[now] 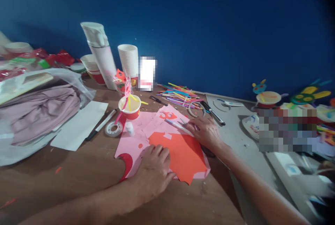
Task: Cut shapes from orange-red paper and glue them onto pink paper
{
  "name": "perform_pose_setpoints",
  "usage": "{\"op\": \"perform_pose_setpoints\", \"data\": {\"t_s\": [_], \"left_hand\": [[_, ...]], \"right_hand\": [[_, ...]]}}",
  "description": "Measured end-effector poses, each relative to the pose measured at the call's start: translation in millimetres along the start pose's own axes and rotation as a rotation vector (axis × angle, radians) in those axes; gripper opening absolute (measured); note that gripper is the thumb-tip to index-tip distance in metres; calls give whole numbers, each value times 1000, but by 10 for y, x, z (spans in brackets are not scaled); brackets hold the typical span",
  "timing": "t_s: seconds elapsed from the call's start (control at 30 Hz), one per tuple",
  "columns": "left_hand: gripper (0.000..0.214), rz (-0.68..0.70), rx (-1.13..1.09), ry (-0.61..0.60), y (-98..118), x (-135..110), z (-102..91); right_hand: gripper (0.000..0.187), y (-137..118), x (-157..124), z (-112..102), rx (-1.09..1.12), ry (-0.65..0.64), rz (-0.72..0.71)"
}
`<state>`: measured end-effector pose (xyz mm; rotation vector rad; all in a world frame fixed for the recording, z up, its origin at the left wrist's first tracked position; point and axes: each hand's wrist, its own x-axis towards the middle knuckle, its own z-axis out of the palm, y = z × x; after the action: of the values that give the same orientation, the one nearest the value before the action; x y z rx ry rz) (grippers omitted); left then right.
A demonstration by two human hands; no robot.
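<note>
My left hand (154,169) lies flat, fingers stretched, on the near edge of an orange-red paper sheet (184,155) that rests on pink paper (136,141) on the wooden table. My right hand (205,132) sits at the sheet's far right corner, fingers curled round a thin whitish stick-like tool (176,124) whose tip points left over the pink paper. A small orange cut-out shape (168,115) lies just beyond it.
A red paper cup (130,108) with straws, a tape roll (114,129), a small glue bottle (129,128), a black marker (101,125) and white paper (80,124) lie left. Coloured straws (180,95), stacked cups (128,60), a thermos (101,52) stand behind. Bagged cloth (36,113) fills the left; finished paper crafts (268,97) sit right.
</note>
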<state>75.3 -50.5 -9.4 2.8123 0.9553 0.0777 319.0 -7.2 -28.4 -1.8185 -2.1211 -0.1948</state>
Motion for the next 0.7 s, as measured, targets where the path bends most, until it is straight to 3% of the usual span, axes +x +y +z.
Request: {"op": "perform_pose_setpoints", "data": {"t_s": [0.17,0.43,0.57,0.7], "left_hand": [[36,23,49,-1,-15,14,-6],[42,22,65,47,-32,-3,55],[41,42,62,64,-37,-20,78],[37,48,55,57,-43,0,61]], "right_hand": [[25,-191,387,-41,-38,-23,-56],[29,-643,1187,177,-62,-111,-119],[27,-889,1169,174,-21,-183,-199],[25,-937,969,117,5,-255,-251]]}}
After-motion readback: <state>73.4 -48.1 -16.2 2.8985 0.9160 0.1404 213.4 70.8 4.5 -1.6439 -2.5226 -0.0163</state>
